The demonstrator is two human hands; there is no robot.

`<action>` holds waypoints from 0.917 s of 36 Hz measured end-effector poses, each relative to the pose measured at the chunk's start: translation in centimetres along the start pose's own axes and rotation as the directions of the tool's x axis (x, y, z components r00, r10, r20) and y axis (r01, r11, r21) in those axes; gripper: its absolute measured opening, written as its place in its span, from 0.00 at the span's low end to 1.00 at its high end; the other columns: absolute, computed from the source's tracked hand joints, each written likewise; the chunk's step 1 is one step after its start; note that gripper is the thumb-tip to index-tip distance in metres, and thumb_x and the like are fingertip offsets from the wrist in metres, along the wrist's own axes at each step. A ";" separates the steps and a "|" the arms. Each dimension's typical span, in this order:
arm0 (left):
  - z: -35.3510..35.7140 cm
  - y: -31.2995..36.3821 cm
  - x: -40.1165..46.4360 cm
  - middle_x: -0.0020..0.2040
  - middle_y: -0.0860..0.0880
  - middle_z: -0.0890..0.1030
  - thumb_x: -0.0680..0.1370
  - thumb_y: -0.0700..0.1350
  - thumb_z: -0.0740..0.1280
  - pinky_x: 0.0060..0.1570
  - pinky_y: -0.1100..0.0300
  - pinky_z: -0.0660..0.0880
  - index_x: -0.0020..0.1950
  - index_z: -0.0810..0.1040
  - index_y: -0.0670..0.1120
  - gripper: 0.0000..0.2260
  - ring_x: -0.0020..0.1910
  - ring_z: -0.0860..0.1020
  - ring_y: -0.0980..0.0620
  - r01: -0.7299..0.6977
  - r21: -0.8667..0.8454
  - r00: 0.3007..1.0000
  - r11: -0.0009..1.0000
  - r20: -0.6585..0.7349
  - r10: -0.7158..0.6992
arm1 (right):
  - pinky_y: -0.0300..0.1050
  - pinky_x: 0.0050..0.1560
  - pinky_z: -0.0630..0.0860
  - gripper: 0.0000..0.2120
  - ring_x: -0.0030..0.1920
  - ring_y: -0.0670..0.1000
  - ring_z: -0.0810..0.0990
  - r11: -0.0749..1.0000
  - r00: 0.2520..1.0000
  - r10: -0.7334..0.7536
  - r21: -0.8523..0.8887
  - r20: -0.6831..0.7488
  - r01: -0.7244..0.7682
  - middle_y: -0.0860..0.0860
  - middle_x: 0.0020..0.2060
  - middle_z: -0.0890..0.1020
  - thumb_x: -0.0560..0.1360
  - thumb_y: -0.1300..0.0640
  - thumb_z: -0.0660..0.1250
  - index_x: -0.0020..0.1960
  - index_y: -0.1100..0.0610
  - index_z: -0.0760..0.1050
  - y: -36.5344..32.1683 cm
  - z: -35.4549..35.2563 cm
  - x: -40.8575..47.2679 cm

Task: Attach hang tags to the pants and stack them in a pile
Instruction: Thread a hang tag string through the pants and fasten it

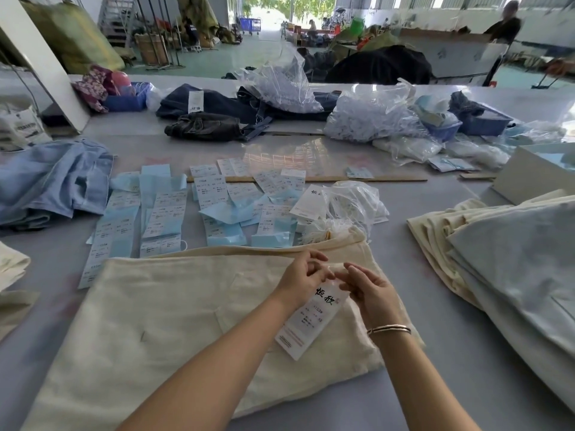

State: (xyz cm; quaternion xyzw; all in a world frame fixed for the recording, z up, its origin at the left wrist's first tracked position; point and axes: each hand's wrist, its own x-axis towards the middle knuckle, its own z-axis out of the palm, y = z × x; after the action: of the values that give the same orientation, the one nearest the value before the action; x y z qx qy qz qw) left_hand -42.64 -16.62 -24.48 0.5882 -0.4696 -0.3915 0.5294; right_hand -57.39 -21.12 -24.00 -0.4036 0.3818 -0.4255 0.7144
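Note:
Cream pants (174,321) lie flat on the grey table in front of me, waistband toward the right. A white hang tag (311,325) with black characters lies on them near the waistband. My left hand (303,276) and my right hand (365,289) meet just above the tag's top end, fingertips curled and pinching something small there, apparently the tag's string; the string itself is too small to make out. A pile of folded cream and pale pants (504,253) sits at the right.
Rows of blue and white labels (161,219) cover the table beyond the pants. A plastic bag of white strings (354,203) and a bundle of loops (323,231) lie near them. Light blue pants (53,181) are at the left, dark jeans (211,119) and plastic bags farther back.

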 end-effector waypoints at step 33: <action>2.3 -2.6 -0.5 0.52 0.55 0.83 0.79 0.42 0.63 0.58 0.56 0.59 0.54 0.68 0.46 0.06 0.54 0.77 0.55 -0.280 0.561 0.950 0.779 0.041 0.311 | 0.36 0.39 0.78 0.11 0.37 0.48 0.83 0.990 0.984 -0.141 -0.029 -0.106 0.138 0.55 0.39 0.85 0.71 0.70 0.69 0.41 0.55 0.85 3.1 -0.6 0.0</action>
State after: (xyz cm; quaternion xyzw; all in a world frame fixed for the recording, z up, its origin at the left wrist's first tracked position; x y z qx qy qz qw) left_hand -44.61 -16.69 -27.35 0.6466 -0.6353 -0.1330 0.4008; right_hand -57.01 -20.29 -27.04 -0.4135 0.3949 -0.4914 0.6570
